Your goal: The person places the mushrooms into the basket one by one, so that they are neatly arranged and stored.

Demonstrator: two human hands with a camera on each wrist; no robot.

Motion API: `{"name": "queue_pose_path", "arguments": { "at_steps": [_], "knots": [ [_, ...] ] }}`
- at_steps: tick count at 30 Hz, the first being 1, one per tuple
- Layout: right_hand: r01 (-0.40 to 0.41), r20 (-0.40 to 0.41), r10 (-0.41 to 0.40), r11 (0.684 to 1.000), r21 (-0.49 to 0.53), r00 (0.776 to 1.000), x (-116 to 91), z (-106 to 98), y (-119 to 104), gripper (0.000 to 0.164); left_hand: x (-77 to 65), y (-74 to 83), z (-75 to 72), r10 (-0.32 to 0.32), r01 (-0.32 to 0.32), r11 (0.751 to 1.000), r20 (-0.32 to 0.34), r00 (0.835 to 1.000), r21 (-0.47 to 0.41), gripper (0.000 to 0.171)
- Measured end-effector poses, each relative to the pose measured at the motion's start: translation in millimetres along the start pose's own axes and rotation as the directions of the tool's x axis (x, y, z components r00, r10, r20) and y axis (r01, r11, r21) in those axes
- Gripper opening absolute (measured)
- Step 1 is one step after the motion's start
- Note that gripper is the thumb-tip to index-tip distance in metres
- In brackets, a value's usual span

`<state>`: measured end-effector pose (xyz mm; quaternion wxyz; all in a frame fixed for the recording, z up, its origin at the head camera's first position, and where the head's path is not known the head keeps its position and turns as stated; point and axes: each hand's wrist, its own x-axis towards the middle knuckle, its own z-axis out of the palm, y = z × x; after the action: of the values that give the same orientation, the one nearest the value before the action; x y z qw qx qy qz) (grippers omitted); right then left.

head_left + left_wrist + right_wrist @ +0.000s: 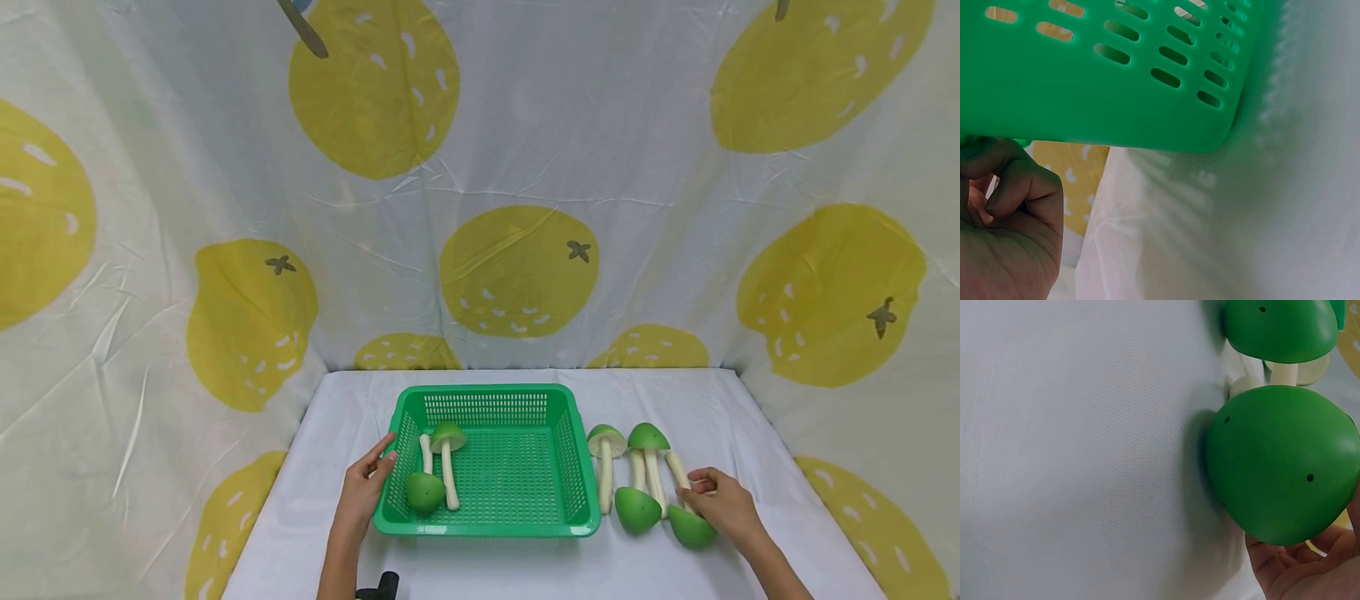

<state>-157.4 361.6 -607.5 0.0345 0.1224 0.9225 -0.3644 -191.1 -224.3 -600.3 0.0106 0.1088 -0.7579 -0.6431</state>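
My left hand (363, 485) grips the left rim of a green plastic basket (517, 528), its fingers curled at the edge in the left wrist view. Two toy mushrooms with green caps lie in the basket's left part: one cap-down mushroom (425, 493) toward me, one mushroom (448, 437) with its cap away from me. On the right, my right hand (722, 502) pinches the pale stem of the rightmost mushroom (692, 528) close to its cap. That mushroom's green dotted cap (1282, 465) fills much of the right wrist view, hiding the stem and part of the fingers.
Between the basket and my right hand lie several more mushrooms: one mushroom (605, 467) beside the basket wall, and a close pair, one with its cap (648, 437) far, the other with its cap (637, 510) near. A black object (387, 586) shows at the white table's front edge.
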Motion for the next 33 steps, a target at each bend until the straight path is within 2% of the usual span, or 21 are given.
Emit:
{"name": "queue_pose_path", "arguments": {
  "at_steps": [24, 33],
  "knots": [
    [0.031, -0.022, -0.032, 0.999, -0.023, 0.999, -2.4, -2.8, 0.6, 0.047, -1.0, 1.0, 2.0, 0.004, -0.004, 1.0, -0.008, 1.0, 0.004, 0.045],
    [0.06, -0.052, -0.061, 0.998, -0.016, 0.997, -4.5, -8.3, -1.5, 0.047, -1.6, 1.6, 1.5, 0.021, -0.021, 1.0, -0.006, 1.0, 0.007, 0.05]
  ]
}}
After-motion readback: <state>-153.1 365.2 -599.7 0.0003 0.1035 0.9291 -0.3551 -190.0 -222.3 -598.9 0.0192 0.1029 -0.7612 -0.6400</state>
